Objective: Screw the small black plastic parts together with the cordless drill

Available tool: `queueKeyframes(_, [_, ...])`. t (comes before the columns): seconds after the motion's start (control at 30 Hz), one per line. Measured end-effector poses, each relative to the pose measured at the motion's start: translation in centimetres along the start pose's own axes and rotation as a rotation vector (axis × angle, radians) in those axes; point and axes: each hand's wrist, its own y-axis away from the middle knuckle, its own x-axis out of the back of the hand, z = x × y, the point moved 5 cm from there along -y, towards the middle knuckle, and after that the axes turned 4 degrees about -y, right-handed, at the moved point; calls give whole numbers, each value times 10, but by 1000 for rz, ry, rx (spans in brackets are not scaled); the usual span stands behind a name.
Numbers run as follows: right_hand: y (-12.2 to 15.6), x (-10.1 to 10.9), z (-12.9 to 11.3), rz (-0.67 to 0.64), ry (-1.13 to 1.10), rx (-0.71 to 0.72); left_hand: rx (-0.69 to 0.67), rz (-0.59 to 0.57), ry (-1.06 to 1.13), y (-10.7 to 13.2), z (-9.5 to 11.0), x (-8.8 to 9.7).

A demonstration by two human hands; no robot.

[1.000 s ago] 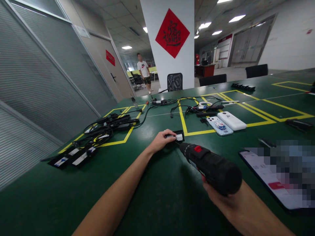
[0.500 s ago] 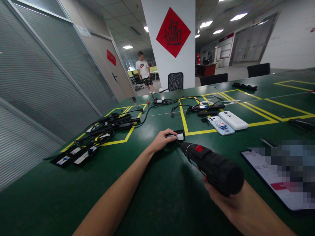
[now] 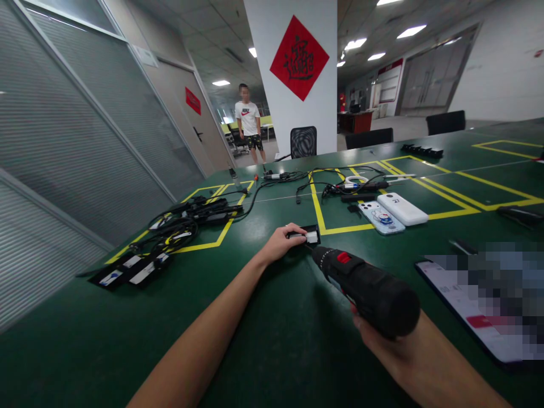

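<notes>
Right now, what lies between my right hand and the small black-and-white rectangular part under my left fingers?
The head view shows the black power drill, gripped in your right hand and aimed toward that part.

Ceiling lights (image 3: 411,32): white panels, overexposed, visible source of light overhead.
Pillar (image 3: 304,116): pale, fairly evenly lit.
Desk (image 3: 263,340): faint sheen toward far side; foreground dim.
Power drill (image 3: 369,289): blacks low in detail; soft shadow beneath.
Black case (image 3: 312,236): small in view, fine detail unreadable.
Glass partition (image 3: 63,113): steep slant, wide-angle stretch at left edge.
Pale-screened device (image 3: 450,306): stretched at lower right, partly under pixel mosaic (image 3: 505,294).
Far office: soft, indistinct.
</notes>
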Motion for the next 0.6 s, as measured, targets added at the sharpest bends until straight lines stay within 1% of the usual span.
queueKeyframes(0.17, [-2, 1, -3, -37, 5, -7, 7, -1, -7, 0, 0, 0])
queueKeyframes(0.33, [-1, 3, -8, 16, -15, -14, 2, 3, -5, 0, 1, 0])
queueKeyframes(0.6, [1, 3, -6, 23, -35, -26, -1, 12, -4, 1, 2, 0])
